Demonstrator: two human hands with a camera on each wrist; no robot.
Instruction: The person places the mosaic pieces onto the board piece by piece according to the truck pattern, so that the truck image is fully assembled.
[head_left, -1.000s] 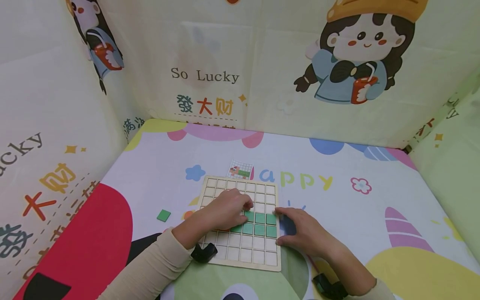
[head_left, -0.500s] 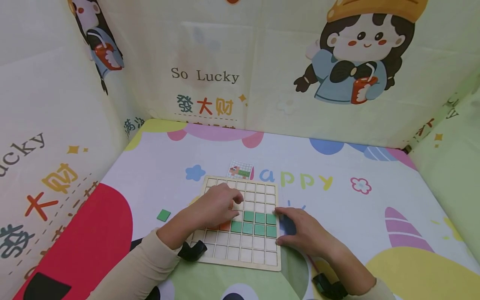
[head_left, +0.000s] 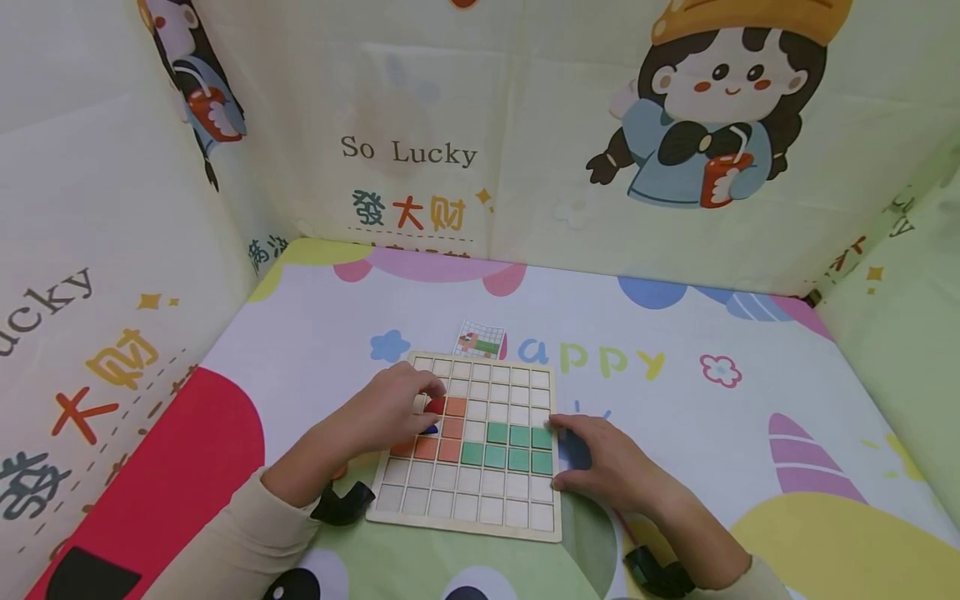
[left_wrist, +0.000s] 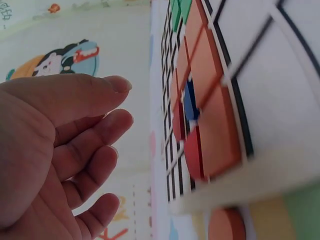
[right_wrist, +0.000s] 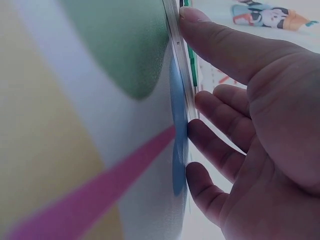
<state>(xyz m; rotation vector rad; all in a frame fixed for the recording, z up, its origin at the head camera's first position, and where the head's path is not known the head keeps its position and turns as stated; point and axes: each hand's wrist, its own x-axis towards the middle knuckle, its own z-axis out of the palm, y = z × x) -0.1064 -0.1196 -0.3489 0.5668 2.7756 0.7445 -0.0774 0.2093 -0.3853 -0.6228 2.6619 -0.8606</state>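
A pale wooden grid board (head_left: 465, 529) lies on the table. Green square tiles (head_left: 519, 459) fill cells at its right. Further left sit orange square tiles (head_left: 449, 450), a red piece (head_left: 435, 406) and a dark blue piece (head_left: 429, 430). Over the board's left side hovers my left hand (head_left: 386, 408), partly covering these. In the left wrist view its loosely bent fingers hold nothing, apart from the red piece (left_wrist: 194, 152) and blue piece (left_wrist: 190, 100). My right hand (head_left: 611, 462) rests at the board's right edge, thumb and fingers spread, thumb tip (right_wrist: 192, 15) against the rim.
Behind the board lies a small picture card (head_left: 480, 339) with a coloured grid pattern. An orange piece (left_wrist: 227, 223) shows beyond the board's edge in the left wrist view. A patterned cloth covers the table (head_left: 637, 533), and printed sheets (head_left: 540, 150) stand around it.
My left hand has moved left across the board, uncovering orange tiles and the red and blue pieces. Its arm now hides the loose green tile at the left. My right hand has stayed put.
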